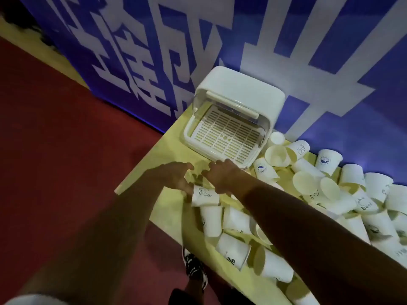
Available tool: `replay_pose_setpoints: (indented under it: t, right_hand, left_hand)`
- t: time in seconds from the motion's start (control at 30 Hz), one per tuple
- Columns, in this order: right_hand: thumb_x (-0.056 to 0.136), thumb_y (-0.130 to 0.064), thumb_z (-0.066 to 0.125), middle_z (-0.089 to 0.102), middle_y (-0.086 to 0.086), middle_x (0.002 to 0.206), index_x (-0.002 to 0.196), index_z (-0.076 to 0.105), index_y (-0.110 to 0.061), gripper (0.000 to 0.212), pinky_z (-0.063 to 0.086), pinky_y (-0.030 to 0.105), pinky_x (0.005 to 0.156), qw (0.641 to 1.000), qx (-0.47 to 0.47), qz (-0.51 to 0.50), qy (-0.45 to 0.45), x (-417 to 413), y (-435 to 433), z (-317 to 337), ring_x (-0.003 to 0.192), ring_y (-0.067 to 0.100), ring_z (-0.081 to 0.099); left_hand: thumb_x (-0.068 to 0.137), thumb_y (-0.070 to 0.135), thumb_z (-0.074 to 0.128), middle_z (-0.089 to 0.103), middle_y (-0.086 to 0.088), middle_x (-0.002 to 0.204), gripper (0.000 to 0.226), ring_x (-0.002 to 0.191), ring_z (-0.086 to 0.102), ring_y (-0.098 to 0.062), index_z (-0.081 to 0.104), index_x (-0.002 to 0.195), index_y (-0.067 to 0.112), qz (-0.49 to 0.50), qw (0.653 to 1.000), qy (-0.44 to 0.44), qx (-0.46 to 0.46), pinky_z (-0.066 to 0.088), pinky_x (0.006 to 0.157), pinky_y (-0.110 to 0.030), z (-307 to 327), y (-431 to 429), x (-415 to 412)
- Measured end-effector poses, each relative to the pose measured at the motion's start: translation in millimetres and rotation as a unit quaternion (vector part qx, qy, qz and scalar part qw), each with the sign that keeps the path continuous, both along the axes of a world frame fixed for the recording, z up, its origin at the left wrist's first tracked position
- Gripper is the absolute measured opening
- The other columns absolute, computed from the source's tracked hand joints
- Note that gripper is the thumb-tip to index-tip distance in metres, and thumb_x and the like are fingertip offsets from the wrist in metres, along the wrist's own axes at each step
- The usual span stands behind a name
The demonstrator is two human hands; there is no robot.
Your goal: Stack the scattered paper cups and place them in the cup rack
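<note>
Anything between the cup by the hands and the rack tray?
Nothing visible. The cup rack stands open, its slatted tray holds nothing, and only bare table lies between it and the cup.

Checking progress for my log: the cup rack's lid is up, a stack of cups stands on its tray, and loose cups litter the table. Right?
No: in the head view the tray of the cup rack holds no cups. Its lid is up and loose cups litter the table.
</note>
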State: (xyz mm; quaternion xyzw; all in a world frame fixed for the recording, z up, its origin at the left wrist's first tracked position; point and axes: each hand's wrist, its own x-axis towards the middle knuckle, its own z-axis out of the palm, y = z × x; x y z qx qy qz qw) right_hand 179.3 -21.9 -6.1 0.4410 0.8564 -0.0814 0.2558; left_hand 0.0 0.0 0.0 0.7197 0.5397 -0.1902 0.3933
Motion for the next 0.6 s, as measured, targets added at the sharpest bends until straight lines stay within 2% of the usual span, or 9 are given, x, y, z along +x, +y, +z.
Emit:
replay_pose_setpoints:
  t: [0.1,0.23,0.33,0.47,0.6]
  right_hand:
    - [0.090,-0.025,0.062,0.048,0.013,0.134,0.142,0.042,-0.019,0.056,0.042,0.041,0.092,0.999,0.014,-0.007,-0.029,-6,9,-7,0.122,0.031,0.047]
    - [0.093,-0.021,0.056,0.047,0.017,0.137,0.140,0.045,-0.017,0.048,0.042,0.042,0.093,0.999,0.031,-0.022,-0.032,-6,21,-9,0.123,0.033,0.047]
    - [0.092,-0.020,0.058,0.044,0.018,0.140,0.140,0.044,-0.016,0.050,0.042,0.043,0.096,0.998,0.028,-0.041,-0.039,-5,24,-14,0.126,0.033,0.045]
    - [0.094,-0.018,0.054,0.047,0.019,0.135,0.137,0.046,-0.014,0.043,0.043,0.041,0.090,0.998,0.044,-0.047,-0.028,-4,25,-21,0.122,0.034,0.046]
    - [0.093,-0.017,0.058,0.051,0.018,0.130,0.135,0.048,-0.012,0.043,0.044,0.042,0.089,0.997,0.053,-0.042,-0.037,-5,23,-21,0.119,0.034,0.048]
  left_hand:
    - [0.068,0.048,0.085,0.049,-0.003,0.142,0.097,0.128,0.049,-0.021,0.037,0.148,0.023,-0.035,0.999,0.013,-0.009,0.044,0.105,-0.039,-18,9,1]
    - [0.065,0.045,0.086,0.052,0.004,0.139,0.090,0.123,0.053,-0.017,0.044,0.143,0.028,-0.062,0.998,-0.003,-0.026,0.047,0.102,-0.035,-41,11,7]
    - [0.067,0.044,0.086,0.050,0.007,0.144,0.091,0.129,0.050,-0.015,0.044,0.145,0.025,-0.081,0.996,-0.025,-0.034,0.043,0.107,-0.036,-49,12,10]
    - [0.069,0.043,0.085,0.048,0.006,0.148,0.093,0.134,0.046,-0.015,0.040,0.148,0.023,-0.095,0.994,-0.036,-0.038,0.039,0.110,-0.037,-57,14,13]
    - [0.069,0.039,0.086,0.056,0.006,0.138,0.084,0.122,0.056,-0.014,0.047,0.143,0.023,-0.089,0.994,-0.036,-0.053,0.046,0.102,-0.031,-61,11,12]
